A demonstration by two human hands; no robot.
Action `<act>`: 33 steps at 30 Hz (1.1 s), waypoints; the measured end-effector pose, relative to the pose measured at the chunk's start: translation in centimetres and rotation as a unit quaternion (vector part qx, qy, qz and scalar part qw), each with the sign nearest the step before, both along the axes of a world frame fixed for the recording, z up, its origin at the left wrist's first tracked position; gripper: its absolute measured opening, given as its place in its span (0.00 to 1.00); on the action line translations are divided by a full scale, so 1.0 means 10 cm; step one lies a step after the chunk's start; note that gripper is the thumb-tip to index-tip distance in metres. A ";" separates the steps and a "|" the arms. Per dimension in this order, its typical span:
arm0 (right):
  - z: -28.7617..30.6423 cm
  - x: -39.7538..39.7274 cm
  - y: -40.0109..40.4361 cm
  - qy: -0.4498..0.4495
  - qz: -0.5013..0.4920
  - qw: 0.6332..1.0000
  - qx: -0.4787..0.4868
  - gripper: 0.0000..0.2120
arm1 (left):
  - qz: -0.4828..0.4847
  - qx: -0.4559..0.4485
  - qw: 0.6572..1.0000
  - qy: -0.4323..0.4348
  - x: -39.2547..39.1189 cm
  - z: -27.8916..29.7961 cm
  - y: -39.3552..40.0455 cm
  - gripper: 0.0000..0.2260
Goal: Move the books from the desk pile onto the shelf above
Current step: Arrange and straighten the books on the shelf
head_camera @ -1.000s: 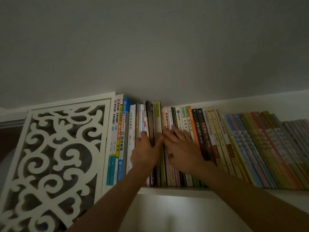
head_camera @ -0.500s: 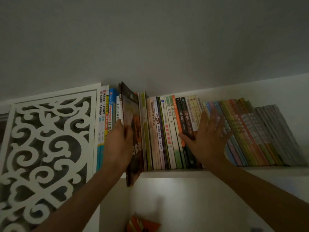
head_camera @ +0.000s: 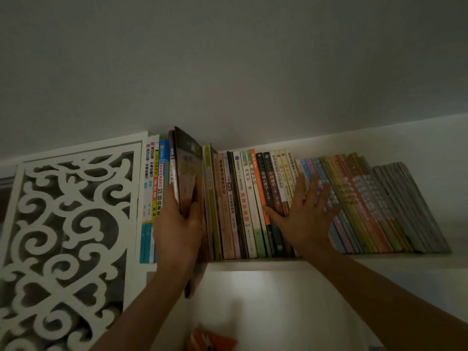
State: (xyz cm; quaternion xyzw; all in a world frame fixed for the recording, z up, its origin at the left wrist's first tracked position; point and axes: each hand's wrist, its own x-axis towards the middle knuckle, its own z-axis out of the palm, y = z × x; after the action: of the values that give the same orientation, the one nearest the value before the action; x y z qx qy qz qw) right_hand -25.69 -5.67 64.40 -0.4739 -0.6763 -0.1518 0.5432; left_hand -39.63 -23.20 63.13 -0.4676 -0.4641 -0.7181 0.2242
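Left hand (head_camera: 177, 231) grips a thin dark-brown softcover book (head_camera: 187, 171), thumb on the right face, fingers curled round the left face and spine edge. Book stands upright and sits only partway into the row; its lower corner hangs out past the front edge of the white shelf board (head_camera: 253, 266). It is wedged between the white-spined book (head_camera: 172, 168) on its left and the olive-green thin books (head_camera: 209, 193) on its right.

Right hand (head_camera: 307, 214) lies flat, fingers spread and straight, palm pressed on the spines further right: thumb across the dark green pair of spines (head_camera: 269, 183), fingers on the cream spines (head_camera: 285, 171) and the pastel blue-pink set (head_camera: 314, 173). Holding nothing.

Row of upright books fills the shelf. Everything right of the right hand leans rightward, including the grey set of thin volumes (head_camera: 405, 203) at the far right. Yellow and blue study guides (head_camera: 154, 178) stand at the left end, touching a white carved scrollwork side panel (head_camera: 63, 236). Low in view, near, an orange object (head_camera: 210, 342) shows, too dim to identify.
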 end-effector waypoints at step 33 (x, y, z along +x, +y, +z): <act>0.03 0.17 0.14 0.001 0.042 0.998 0.040 0.43 | -0.101 0.006 0.995 0.009 0.59 0.14 0.05 0.16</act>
State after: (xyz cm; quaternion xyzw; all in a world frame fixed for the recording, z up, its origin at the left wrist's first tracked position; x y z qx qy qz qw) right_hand -24.03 -4.26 64.72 -0.4234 -0.6885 -0.1558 0.5678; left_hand -33.74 -22.74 64.51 -0.5170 -0.4085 -0.7357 0.1570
